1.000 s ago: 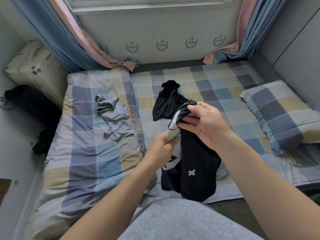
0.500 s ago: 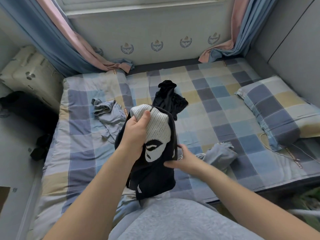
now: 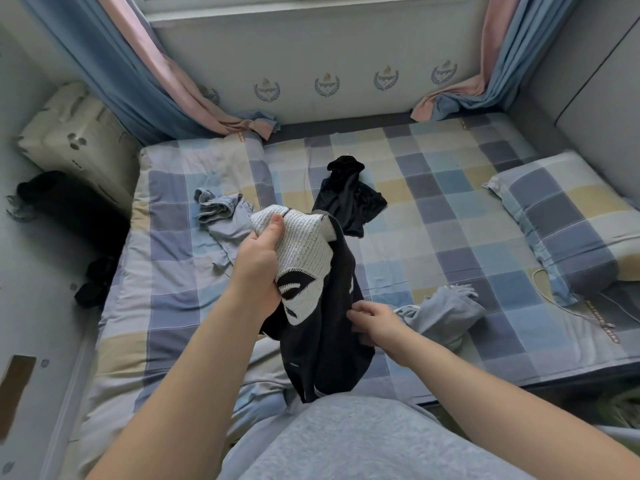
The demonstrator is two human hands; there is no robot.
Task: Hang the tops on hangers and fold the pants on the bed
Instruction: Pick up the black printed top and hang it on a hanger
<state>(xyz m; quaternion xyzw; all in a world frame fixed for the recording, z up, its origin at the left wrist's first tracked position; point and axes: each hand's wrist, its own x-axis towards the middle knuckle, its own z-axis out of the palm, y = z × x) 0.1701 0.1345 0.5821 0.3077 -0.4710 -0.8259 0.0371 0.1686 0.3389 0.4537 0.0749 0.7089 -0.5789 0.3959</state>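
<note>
A black garment with a white knit patch and face-like print [image 3: 322, 306] hangs in the air over the bed's near edge. My left hand [image 3: 259, 265] grips its bunched upper part, thumb on the white patch. My right hand [image 3: 372, 318] pinches the black fabric lower on its right side. On the checked bed [image 3: 450, 216] lie a crumpled black garment [image 3: 349, 195], a light blue garment [image 3: 223, 220] to the left, and a grey-blue garment [image 3: 446, 311] just right of my right hand.
A checked pillow [image 3: 568, 223] lies at the bed's right side, with a thin white cable [image 3: 554, 299] in front of it. Curtains [image 3: 145, 74] hang at both far corners. A beige bag [image 3: 72, 140] and dark items [image 3: 69, 202] sit on the floor left of the bed.
My left hand lifted the garment's white patch up and left. My right hand let go of the top and dropped to the garment's lower right side. The grey-blue garment came into view.
</note>
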